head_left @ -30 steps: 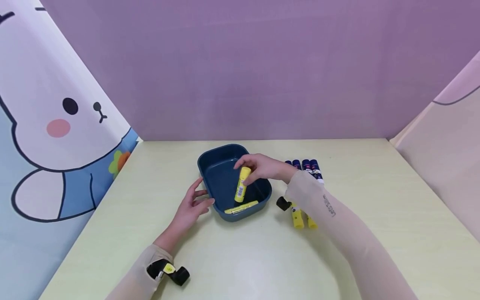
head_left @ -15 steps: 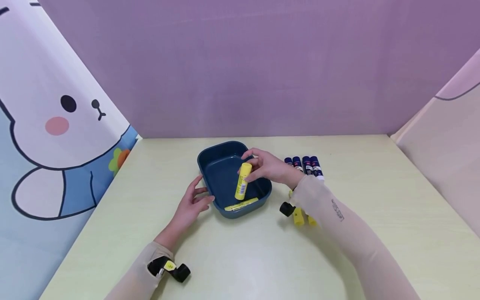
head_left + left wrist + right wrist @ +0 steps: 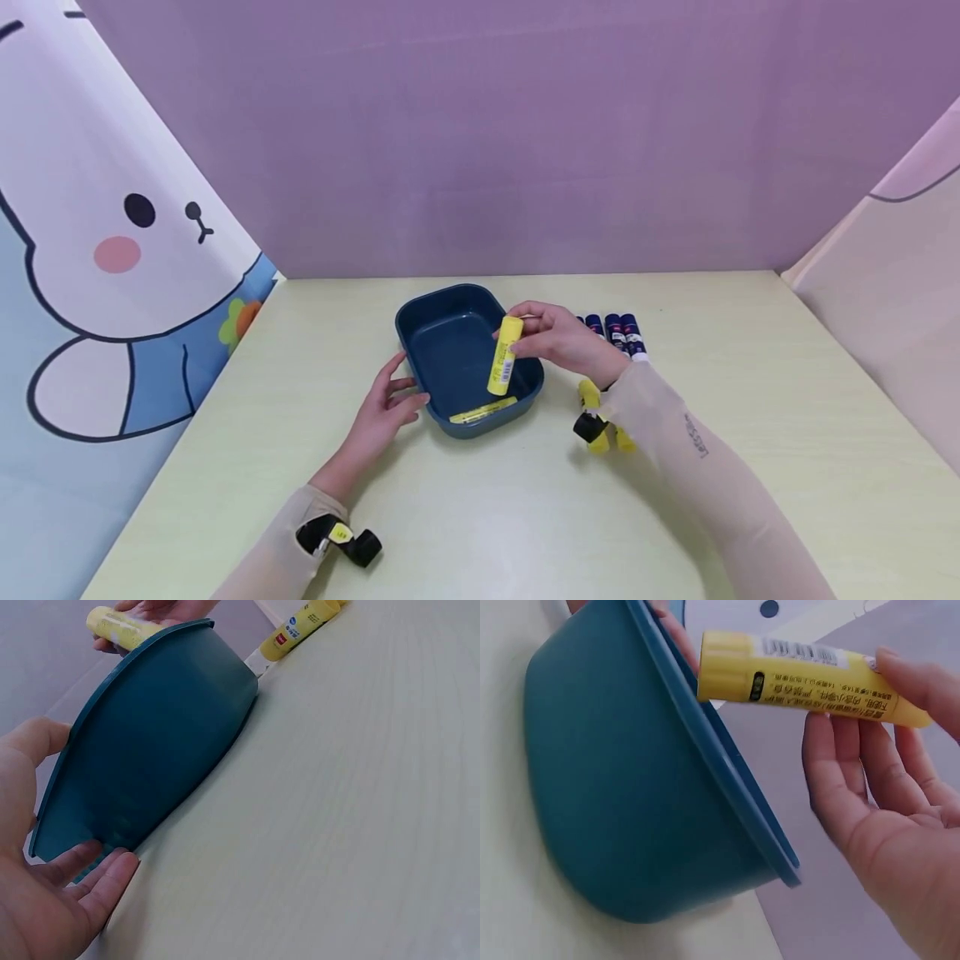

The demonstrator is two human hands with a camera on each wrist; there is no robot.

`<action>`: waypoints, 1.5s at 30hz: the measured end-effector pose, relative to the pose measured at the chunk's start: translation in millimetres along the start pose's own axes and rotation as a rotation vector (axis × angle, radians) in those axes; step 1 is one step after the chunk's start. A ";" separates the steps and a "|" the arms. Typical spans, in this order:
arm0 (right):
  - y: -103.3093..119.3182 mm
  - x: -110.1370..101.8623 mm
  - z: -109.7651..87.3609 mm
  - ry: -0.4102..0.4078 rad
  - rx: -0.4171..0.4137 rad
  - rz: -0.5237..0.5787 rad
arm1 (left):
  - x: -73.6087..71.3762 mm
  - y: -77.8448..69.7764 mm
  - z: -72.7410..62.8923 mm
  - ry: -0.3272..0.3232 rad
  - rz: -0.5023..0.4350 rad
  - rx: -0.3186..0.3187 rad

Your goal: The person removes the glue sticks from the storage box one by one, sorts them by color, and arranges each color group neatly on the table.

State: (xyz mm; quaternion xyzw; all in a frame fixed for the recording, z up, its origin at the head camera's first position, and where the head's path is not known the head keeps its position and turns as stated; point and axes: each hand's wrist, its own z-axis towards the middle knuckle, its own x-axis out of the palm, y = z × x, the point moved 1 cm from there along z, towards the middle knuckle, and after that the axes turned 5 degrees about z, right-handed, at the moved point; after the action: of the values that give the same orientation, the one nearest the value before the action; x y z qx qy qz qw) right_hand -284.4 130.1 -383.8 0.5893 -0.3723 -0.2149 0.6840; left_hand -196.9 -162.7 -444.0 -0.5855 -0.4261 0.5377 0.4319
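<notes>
In my right hand (image 3: 570,340) I pinch a yellow glue stick (image 3: 505,357) between thumb and fingers. It hangs tilted over the right side of a dark blue plastic box (image 3: 450,350); the right wrist view shows the glue stick (image 3: 802,679) above the rim. Another yellow glue stick (image 3: 483,410) lies inside the box along its near wall. My left hand (image 3: 382,417) touches the box's left side from outside, fingers spread. In the left wrist view the fingertips (image 3: 112,881) lie against the box wall and one digit meets the rim.
Right of the box, several dark blue-topped glue sticks (image 3: 615,332) lie in a row, with yellow glue sticks (image 3: 589,393) nearer me, partly hidden by my right forearm. A purple panel (image 3: 525,150) stands behind the pale table (image 3: 465,517).
My right hand has moved right with the glue stick, from over the middle of the box to its right side. The left hand and the box stay in place.
</notes>
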 end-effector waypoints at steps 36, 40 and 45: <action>11.9 -42.0 -33.7 0.122 -0.099 0.056 | 5.3 -1.7 2.5 -0.021 -0.009 0.057; 14.1 -47.3 -37.2 0.163 -0.109 0.058 | 5.1 -3.4 4.2 -0.015 -0.009 0.003; 17.1 -50.0 -42.9 0.133 -0.087 0.067 | 5.2 -6.9 4.7 -0.018 -0.011 -0.003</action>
State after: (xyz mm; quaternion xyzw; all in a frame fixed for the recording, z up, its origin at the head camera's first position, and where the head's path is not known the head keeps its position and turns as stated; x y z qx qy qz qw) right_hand -285.6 198.1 -381.3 0.5592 -0.3362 -0.1682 0.7389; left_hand -201.5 -155.6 -438.9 -0.5791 -0.4339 0.5399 0.4299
